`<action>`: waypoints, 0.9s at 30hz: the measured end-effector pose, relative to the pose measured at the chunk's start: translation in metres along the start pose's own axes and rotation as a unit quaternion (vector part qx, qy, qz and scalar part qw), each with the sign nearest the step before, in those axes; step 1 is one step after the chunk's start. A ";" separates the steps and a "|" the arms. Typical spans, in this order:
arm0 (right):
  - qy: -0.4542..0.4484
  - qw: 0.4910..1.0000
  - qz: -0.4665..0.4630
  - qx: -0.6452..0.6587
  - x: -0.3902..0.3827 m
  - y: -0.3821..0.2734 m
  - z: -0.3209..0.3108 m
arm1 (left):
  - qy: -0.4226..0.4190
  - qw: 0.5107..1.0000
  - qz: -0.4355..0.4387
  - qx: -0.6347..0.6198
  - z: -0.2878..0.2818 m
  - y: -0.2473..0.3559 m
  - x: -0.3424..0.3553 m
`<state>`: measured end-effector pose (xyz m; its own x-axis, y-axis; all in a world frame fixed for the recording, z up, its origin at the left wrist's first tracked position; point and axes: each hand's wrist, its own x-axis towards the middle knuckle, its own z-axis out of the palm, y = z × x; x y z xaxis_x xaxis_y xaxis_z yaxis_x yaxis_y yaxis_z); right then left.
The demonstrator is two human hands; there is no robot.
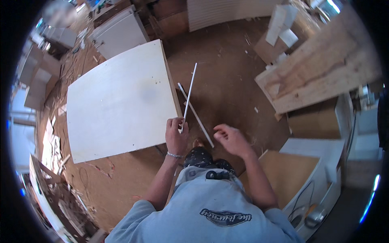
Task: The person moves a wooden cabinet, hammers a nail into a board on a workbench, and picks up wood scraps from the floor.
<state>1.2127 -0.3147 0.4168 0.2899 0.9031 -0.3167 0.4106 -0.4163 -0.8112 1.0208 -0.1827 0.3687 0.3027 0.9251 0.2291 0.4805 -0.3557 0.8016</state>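
My left hand (177, 135) is closed on a thin white strip (190, 95), which points up and away from me beside the right edge of a large white panel (117, 101). That hand is close to the panel's near right corner; whether it touches the panel I cannot tell. To the right, my right hand (231, 140) hovers in the air, its fingers loosely bent and slightly apart, with nothing visible in them. Between the hands and lower down, a second white strip (196, 115) slants across the brown floor, its near end close to my foot.
A wooden board (320, 65) juts in from the right, above a white cabinet part (314, 143). At lower right stands a white-edged box with a brown panel (289, 174). Wood scraps (52, 141) litter the left side. A white cabinet (119, 34) stands beyond the panel.
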 end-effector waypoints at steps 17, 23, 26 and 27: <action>-0.323 0.940 -0.027 0.109 0.348 -0.050 0.038 | 0.214 0.934 -0.198 0.208 0.081 -0.008 0.108; -0.406 0.905 0.019 0.127 0.376 -0.053 0.062 | 0.249 0.900 -0.258 0.247 0.094 -0.014 0.113; -0.435 0.890 0.028 0.136 0.385 -0.048 0.060 | 0.238 0.897 -0.257 0.269 0.099 -0.011 0.107; -0.443 0.886 0.031 0.134 0.391 -0.048 0.057 | 0.245 0.896 -0.249 0.274 0.103 -0.012 0.107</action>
<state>1.2565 0.0646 0.3039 -0.5356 0.6572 -0.5303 0.1641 -0.5350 -0.8288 1.1319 -0.0933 0.3271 -0.3944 0.8868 0.2408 0.8287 0.2300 0.5102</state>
